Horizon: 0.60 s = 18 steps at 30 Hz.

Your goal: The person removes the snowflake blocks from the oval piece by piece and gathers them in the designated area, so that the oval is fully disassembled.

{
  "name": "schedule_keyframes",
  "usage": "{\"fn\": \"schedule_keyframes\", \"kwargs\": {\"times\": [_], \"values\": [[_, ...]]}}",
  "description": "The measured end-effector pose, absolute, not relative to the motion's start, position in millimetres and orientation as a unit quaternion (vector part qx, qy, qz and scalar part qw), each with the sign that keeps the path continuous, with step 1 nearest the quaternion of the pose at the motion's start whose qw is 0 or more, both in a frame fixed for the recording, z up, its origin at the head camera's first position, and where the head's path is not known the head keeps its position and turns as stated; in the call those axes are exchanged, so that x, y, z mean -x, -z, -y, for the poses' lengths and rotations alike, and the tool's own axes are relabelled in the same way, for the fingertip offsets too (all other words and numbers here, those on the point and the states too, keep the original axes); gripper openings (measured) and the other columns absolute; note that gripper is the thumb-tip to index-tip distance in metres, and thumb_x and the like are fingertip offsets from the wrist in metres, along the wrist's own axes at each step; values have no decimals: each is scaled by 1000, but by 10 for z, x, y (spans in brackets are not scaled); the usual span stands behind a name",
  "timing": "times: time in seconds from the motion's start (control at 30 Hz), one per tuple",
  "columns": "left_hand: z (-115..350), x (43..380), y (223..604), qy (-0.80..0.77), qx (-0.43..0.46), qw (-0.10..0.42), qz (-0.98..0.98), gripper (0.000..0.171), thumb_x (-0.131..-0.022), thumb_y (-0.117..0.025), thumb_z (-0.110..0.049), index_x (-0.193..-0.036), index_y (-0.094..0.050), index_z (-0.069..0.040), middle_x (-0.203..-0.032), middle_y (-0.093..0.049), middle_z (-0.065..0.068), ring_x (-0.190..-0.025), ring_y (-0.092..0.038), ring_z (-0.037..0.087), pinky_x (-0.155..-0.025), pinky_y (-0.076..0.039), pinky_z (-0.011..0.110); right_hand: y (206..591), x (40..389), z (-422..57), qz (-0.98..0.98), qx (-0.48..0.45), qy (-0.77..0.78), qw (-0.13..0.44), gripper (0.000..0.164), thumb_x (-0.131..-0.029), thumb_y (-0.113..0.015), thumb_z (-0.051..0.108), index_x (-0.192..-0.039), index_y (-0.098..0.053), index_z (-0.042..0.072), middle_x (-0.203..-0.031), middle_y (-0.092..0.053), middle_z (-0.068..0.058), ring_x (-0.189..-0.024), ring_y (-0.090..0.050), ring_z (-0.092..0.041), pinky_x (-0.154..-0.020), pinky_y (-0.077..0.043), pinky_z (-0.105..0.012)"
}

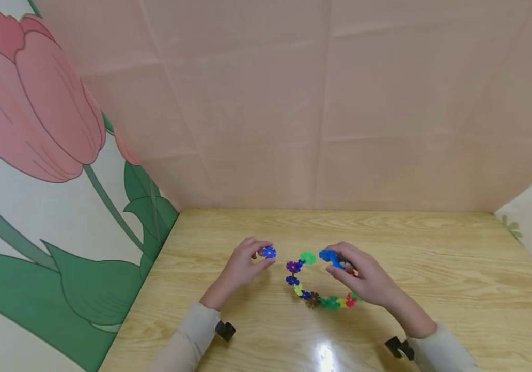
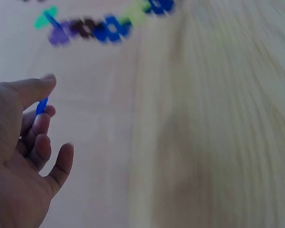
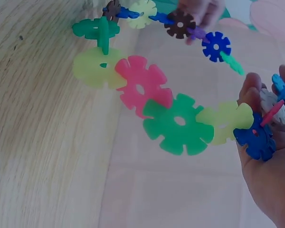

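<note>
1. Left hand (image 1: 243,266) has thumb and fingertips almost together, pinching a loose blue notched disc (image 1: 269,252) over the tabletop's (image 1: 461,274) left half.
2. Right hand (image 1: 368,276) is curled round one end of the multicoloured notched-disc chain (image 1: 332,303), light-blue disc (image 1: 326,254) poking out.
3. Chain loops roughly midway between the tabletop's side edges; can't tell if it's touching down. Free end's a green disc (image 1: 309,257).

Pink wall behind wood-grain table (image 1: 256,320)
</note>
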<state>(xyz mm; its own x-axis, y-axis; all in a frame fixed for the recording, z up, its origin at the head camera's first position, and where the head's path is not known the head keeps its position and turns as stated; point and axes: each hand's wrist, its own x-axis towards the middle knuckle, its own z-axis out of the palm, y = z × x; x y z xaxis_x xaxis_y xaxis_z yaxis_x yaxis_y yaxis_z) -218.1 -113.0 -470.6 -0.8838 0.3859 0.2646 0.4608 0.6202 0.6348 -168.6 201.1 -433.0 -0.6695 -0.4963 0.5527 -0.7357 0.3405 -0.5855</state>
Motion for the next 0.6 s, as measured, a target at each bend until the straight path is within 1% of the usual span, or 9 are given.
{"fn": "schedule_keyframes", "kwargs": {"times": [0.07, 0.17, 0.23, 0.33, 0.4, 0.5, 0.6], "values": [[1210, 2246, 4785, 360, 216, 29, 907, 40, -96, -71, -32, -133, -67, -15, -93, -55, -4, -82, -51, 13, -68, -45, 23, 4333, 1681, -2018, 808, -376, -433, 137, 38, -91, -68, -8, -123, -61, 13, -95, -58, 8, -69, -50, -4, -54, -47, -21], [1334, 2347, 4891, 347, 195, 10, 917, 42, -96, -71, -29, -133, -67, -9, -91, -55, -2, -79, -48, 13, -65, -43, 25, 4336, 1666, -2020, 808, -363, -448, 124, 36, -93, -66, -7, -124, -60, 10, -96, -63, 4, -72, -57, -5, -55, -51, -22], [1418, 2409, 4957, 338, 182, 4, 923, 41, -95, -73, -26, -130, -67, -5, -90, -55, -1, -78, -47, 14, -66, -42, 27, 4337, 1655, -2021, 805, -356, -459, 118, 34, -93, -66, -7, -123, -58, 8, -97, -67, -1, -76, -63, -7, -56, -53, -24], [1548, 2477, 5047, 323, 167, 2, 932, 40, -93, -75, -22, -127, -68, -2, -90, -57, 1, -79, -48, 15, -70, -43, 29, 4335, 1645, -2024, 802, -352, -469, 114, 32, -93, -66, -8, -121, -58, 6, -99, -69, -5, -81, -66, -9, -56, -54, -25], [1620, 2504, 5091, 315, 156, -5, 936, 41, -93, -75, -22, -127, -68, -1, -91, -58, 2, -80, -48, 15, -72, -44, 31, 4344, 1650, -2036, 800, -354, -471, 116, 31, -93, -66, -7, -120, -58, 7, -99, -68, -4, -77, -64, -7, -54, -52, -24], [1702, 2530, 5144, 299, 144, -16, 943, 42, -95, -74, -23, -130, -66, -1, -92, -57, 2, -80, -48, 16, -73, -45, 32, 4359, 1661, -2054, 800, -360, -463, 129, 34, -92, -69, -6, -120, -60, 11, -93, -66, 1, -66, -55, -2, -49, -46, -21], [1746, 2550, 5174, 281, 134, -23, 950, 43, -96, -73, -23, -132, -65, 0, -92, -56, 4, -80, -48, 16, -72, -44, 32, 4373, 1672, -2075, 802, -360, -456, 140, 37, -89, -72, -7, -119, -62, 13, -86, -63, 8, -59, -47, 0, -45, -40, -20]]}}
